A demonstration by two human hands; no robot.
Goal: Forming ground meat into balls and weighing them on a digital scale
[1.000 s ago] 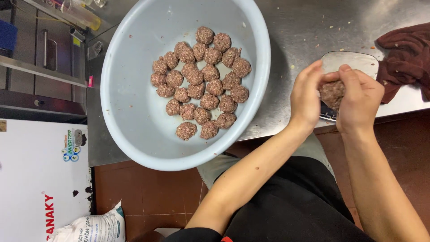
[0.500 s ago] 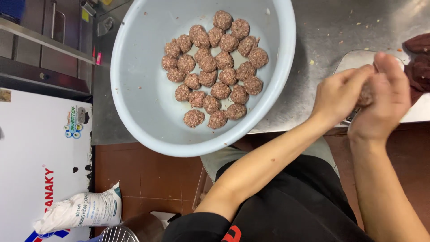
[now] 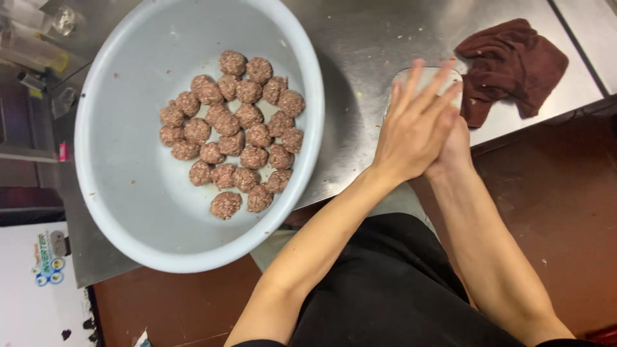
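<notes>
Your left hand (image 3: 411, 132) lies flat over your right hand (image 3: 455, 149), palms pressed together; the meatballs (image 3: 232, 132) sit in the bowl (image 3: 122, 199) leftward.

Left hand (image 3: 411, 132) lies flat, palm down, fingers straight toward 1 o'clock, pressed over the right hand (image 3: 455, 149), mostly covered beneath it (whatever lies between the palms is hidden). Both sit above a small pale tray (image 3: 403, 78) on the steel counter, at 3 o'clock from the pale blue bowl (image 3: 128, 193) of brown meatballs (image 3: 232, 133).
</notes>
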